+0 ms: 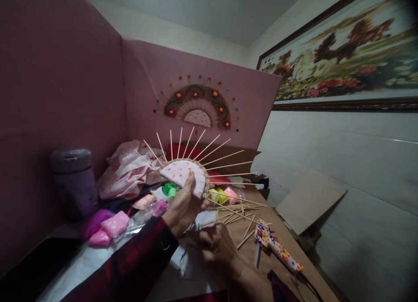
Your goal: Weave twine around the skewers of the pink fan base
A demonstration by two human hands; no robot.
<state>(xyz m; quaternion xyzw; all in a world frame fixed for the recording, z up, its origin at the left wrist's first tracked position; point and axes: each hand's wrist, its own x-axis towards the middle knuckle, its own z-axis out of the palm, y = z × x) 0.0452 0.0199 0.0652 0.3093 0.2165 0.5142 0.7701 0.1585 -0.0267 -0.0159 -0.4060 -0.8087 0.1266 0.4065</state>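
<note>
My left hand (184, 206) holds up a half-round fan craft (183, 173) covered in white fabric with pinkish-red dots. The thumb presses on its face, and the other fingers are mostly hidden behind it. Braided twine edges its curve, and thin wooden sticks (225, 167) radiate outward from that rim. Just below the craft, my right hand (217, 245) is closed with curled fingers, somewhat blurred. A thin pale strand (207, 225) shows by its fingertips, but what they grip is unclear. A glue gun (277, 247) in floral wrapping lies to the right of that hand.
Loose wooden sticks (235, 215) lie on the table (261, 273). Packets of pink clay (116, 223), crumpled dotted fabric (126, 171) and a purple tumbler (75, 184) stand left. A finished fan decoration (197, 95) hangs on the pink board. A cord trails from the glue gun.
</note>
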